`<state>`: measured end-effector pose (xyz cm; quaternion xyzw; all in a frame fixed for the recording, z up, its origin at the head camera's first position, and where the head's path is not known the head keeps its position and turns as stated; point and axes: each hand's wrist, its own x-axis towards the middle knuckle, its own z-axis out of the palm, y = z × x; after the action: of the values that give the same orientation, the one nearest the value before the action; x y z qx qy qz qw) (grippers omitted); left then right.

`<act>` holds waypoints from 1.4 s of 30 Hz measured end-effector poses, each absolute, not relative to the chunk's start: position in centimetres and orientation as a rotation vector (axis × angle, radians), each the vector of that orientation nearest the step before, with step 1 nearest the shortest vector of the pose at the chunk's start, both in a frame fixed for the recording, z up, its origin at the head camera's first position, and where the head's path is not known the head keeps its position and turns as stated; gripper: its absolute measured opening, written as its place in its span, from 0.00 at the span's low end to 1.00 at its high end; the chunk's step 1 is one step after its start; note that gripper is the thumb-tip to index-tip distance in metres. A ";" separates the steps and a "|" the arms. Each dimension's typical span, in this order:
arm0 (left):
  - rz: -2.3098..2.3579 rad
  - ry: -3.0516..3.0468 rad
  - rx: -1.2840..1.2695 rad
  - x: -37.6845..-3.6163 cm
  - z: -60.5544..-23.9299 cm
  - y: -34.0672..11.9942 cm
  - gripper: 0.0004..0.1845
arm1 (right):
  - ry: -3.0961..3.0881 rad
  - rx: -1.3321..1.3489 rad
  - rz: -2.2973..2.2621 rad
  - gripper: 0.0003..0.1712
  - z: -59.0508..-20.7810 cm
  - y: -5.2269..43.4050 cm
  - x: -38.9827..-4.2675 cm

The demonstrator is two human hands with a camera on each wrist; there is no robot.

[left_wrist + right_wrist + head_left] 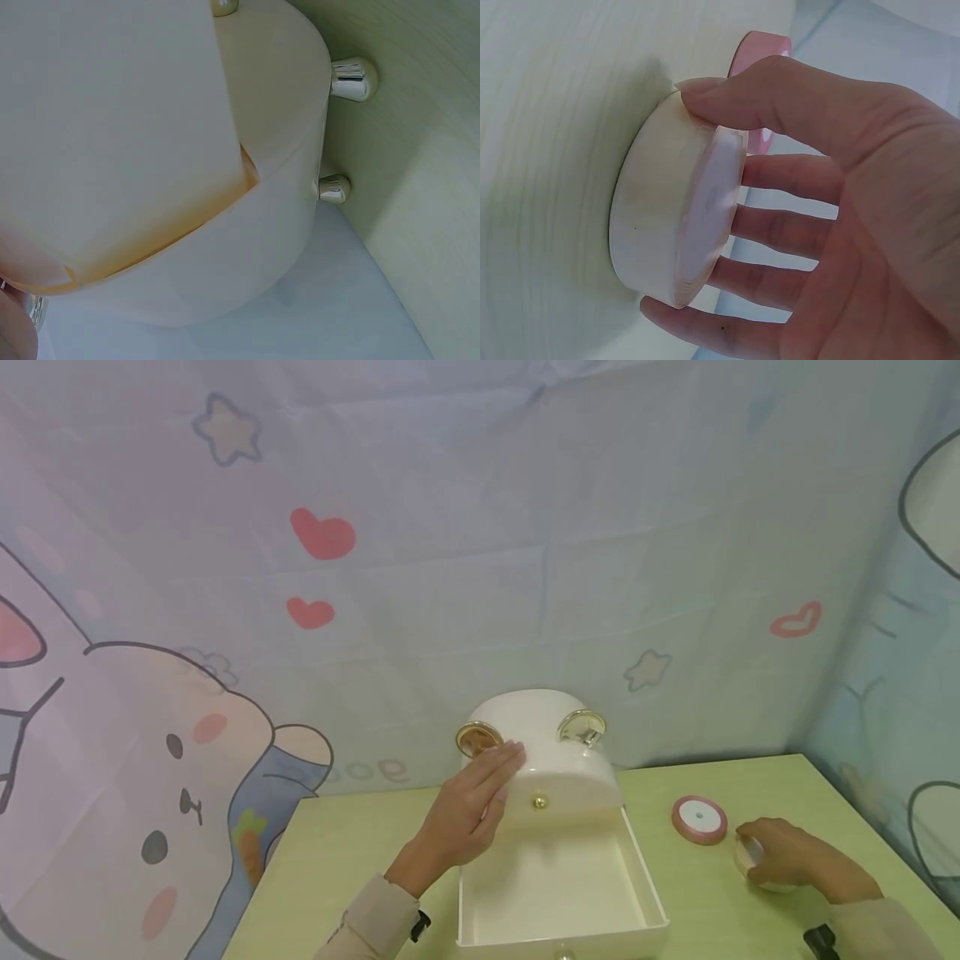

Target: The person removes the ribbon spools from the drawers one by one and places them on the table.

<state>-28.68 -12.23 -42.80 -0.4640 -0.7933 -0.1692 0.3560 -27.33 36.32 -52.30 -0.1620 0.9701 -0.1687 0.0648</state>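
Note:
My left hand [465, 810] lies with straight fingers on the upper front of a white rounded drawer box [536, 710], beside its left gold-rimmed ear piece [472, 737]. The box's lower drawer [551, 893] is pulled out, and its inside shows bare. In the left wrist view only a bit of the hand appears, at the lower left corner. On the right of the table, my right hand [795, 853] grips a roll of cream ribbon [656, 202], thumb on one edge and fingers around the far side. The roll touches or nearly touches the tabletop.
A pink ribbon roll [701, 820] with a white centre lies just left of the right hand. A second gold-rimmed ear piece [582, 727] stands on the box's right. Behind the pale green table [360, 852] hangs a printed cloth [450, 635].

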 end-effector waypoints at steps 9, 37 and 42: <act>-0.446 -2.044 -1.199 -28.7 -42.9 -12.3 0.25 | 2.933 -0.480 -0.521 0.34 -52.5 36.3 -27.2; -0.443 -2.025 -1.205 -28.7 -42.8 -12.1 0.25 | 3.114 -0.593 -0.461 0.33 -49.5 34.8 -26.2; -0.438 -2.026 -1.199 -28.8 -42.9 -12.2 0.25 | 3.188 -0.561 -0.411 0.28 -47.3 33.1 -25.3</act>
<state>-28.76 -12.17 -42.91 -0.4661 -0.7877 -0.1703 0.3651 -25.26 33.10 -47.26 -0.1716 0.9752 -0.1257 -0.0608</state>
